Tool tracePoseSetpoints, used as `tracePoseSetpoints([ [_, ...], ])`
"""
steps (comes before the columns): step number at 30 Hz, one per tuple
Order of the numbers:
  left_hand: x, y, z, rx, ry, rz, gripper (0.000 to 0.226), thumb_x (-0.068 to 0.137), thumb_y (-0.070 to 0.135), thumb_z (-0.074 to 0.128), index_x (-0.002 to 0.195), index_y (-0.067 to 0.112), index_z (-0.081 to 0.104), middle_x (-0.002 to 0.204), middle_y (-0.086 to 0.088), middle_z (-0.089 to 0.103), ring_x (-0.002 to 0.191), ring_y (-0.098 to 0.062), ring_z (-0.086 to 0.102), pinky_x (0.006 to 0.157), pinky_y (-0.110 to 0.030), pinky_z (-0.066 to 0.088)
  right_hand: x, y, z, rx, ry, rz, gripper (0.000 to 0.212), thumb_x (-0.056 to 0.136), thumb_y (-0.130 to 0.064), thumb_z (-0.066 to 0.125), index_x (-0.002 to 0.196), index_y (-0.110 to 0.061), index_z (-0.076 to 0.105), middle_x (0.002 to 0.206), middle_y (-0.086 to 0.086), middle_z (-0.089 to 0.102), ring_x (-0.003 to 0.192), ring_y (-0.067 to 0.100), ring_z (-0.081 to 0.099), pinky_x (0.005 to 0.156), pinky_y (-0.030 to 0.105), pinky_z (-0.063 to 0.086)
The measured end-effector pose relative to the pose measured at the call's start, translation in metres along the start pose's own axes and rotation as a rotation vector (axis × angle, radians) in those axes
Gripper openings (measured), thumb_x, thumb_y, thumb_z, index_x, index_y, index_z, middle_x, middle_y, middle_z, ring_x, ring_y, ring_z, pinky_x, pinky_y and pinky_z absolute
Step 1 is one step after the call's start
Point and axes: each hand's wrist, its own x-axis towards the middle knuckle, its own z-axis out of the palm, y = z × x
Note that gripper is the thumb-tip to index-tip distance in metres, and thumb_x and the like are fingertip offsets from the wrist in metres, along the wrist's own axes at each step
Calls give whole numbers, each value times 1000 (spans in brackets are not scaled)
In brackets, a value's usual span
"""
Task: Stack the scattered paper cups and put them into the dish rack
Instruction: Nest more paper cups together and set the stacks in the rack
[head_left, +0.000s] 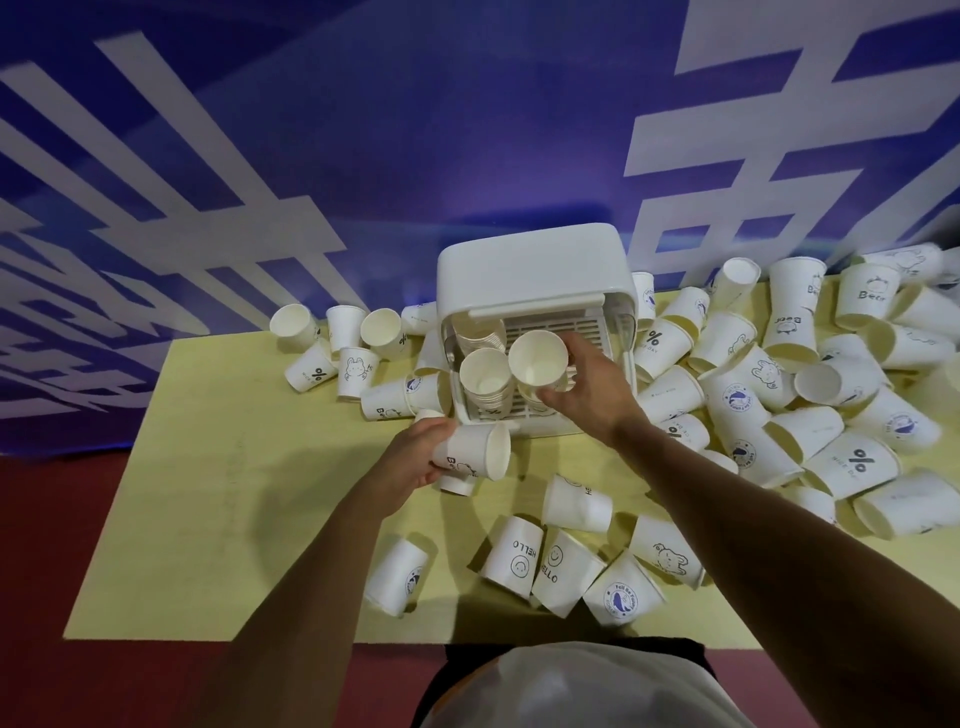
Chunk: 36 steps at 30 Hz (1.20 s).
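A white dish rack (535, 275) with a lid stands at the back middle of the yellow table (218, 467). Inside it stand stacks of paper cups (485, 376). My right hand (592, 387) reaches into the rack and grips a stack of cups (537, 358) by its side, mouth facing up. My left hand (415, 460) holds a single white paper cup (475, 452) on its side in front of the rack, mouth pointing right. Another cup lies just under that hand.
Many loose paper cups (810, 395) lie piled to the right of the rack. Several more cups (343, 348) lie to its left and a cluster (561, 561) sits near the table's front. A blue and white wall rises behind.
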Motion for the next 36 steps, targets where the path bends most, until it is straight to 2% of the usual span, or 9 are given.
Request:
tracePoseSetpoints([
  [7,2,-12,-3,-24,10,27,25,94,38,64,114,22,67,98,-3,61,71,-14,57,57,-23,44,6,3,11,-77,-4,56,68,75,-32,80,131,-22,45,126,1,58,113,20,56,87,40,52],
  [10,2,-13,-3,-31,6,25,29,93,37,66,115,18,65,95,-3,62,67,-13,58,57,-23,44,4,5,12,-117,-14,84,76,73,-29,82,136,-17,42,131,5,54,119,24,52,94,44,50],
  [12,3,-11,-1,-40,5,16,28,94,36,66,115,18,65,98,-4,64,73,-17,61,61,-24,46,2,5,11,-180,-4,93,80,75,-28,81,141,-10,39,136,11,49,124,28,47,101,41,44],
  [14,4,-10,1,-53,8,1,27,94,36,66,114,18,63,100,-6,65,79,-22,63,65,-26,47,-2,5,9,-245,21,70,75,78,-31,79,139,-9,43,135,13,50,125,30,44,102,39,39],
  [17,5,-7,7,-63,8,-25,25,96,35,63,114,18,59,104,-9,67,85,-26,66,66,-28,47,-9,4,9,-224,13,33,56,82,-41,73,128,-13,57,129,8,57,124,25,44,98,32,37],
  [21,3,-3,16,-77,-37,-16,21,100,34,58,113,18,57,106,-10,67,91,-30,66,68,-28,46,-23,-6,13,-194,-112,12,58,83,-62,63,122,-18,64,122,1,64,117,16,51,89,28,41],
  [26,-2,-2,22,-78,-40,24,15,102,32,53,110,21,57,107,-11,66,91,-30,65,67,-28,46,-39,-17,20,-126,-156,29,69,85,-66,59,136,-20,53,126,-2,63,118,15,51,95,31,43],
  [32,-6,-2,26,-105,-78,59,18,102,29,52,114,17,58,106,-13,66,91,-29,64,68,-28,47,-50,-26,20,-49,-178,66,67,80,-60,70,133,-22,53,122,-5,62,106,8,54,84,24,41],
  [36,-2,1,35,-75,-84,105,26,101,33,54,119,16,59,113,-19,67,93,-29,64,77,-34,51,-50,-25,19,-96,-133,68,70,81,-59,68,137,-20,51,128,-1,58,112,13,55,88,27,44],
])
